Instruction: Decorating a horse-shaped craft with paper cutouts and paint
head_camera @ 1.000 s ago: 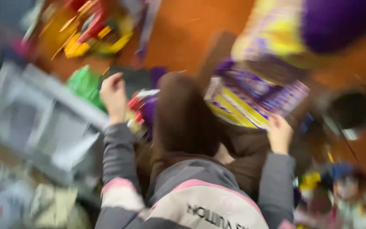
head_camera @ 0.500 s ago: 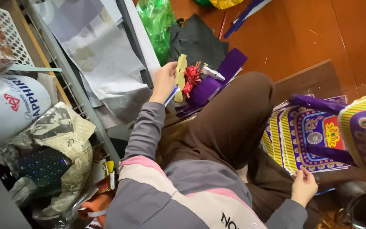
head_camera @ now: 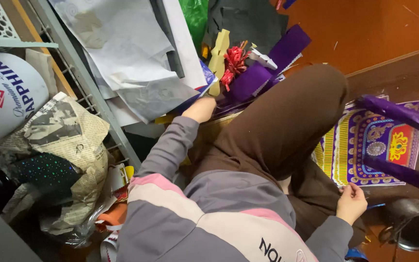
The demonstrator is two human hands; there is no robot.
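- left hand (head_camera: 201, 108) reaches far, fingers hidden under grey paper (head_camera: 157, 97), grip unclear; purple strip (head_camera: 260, 73) lies just right, slanting far-right
- right hand (head_camera: 350, 203) loosely curled, empty, near the patterned sheet (head_camera: 372, 145)

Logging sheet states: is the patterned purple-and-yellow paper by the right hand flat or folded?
Flat. The patterned paper lies spread on the floor, its border and red centre panel showing. The right hand touches its near edge.

purple paper strip (head_camera: 263, 73) lying slanted among floor scraps, red ribbon tuft (head_camera: 234, 62) on it, pale yellow cutout (head_camera: 217, 60) touching beside.
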